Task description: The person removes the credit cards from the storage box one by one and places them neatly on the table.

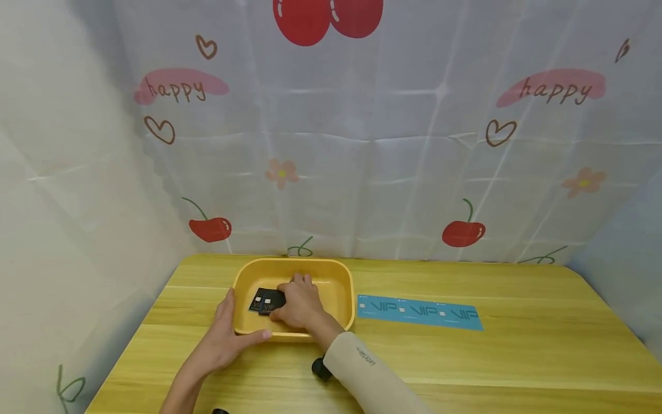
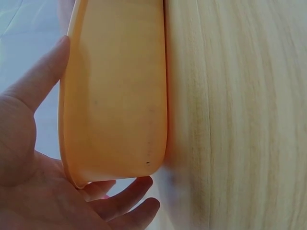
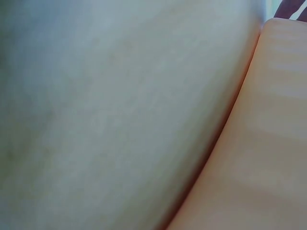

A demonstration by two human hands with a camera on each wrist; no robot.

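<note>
In the head view, a yellow plastic tub (image 1: 297,336) stands on the wooden table. Overlapping black VIP cards (image 1: 266,301) lie in its left half; how many is unclear. My right hand (image 1: 300,302) reaches into the tub, thumb and fingers gripping the cards' right side by opposite edges. My left hand (image 1: 224,339) holds the tub's near left corner, its thumb along the front rim and its fingers at the left side. In the left wrist view, the tub's wall (image 2: 117,96) lies between the thumb and curved fingers (image 2: 127,199). The right wrist view hides the cards and fingertips.
Three blue VIP cards (image 1: 420,312) lie in a row on the table (image 1: 465,362), right of the tub. A printed cloth (image 1: 357,144) hangs behind the table's back edge. A dark object (image 1: 322,369) sits by the right wrist.
</note>
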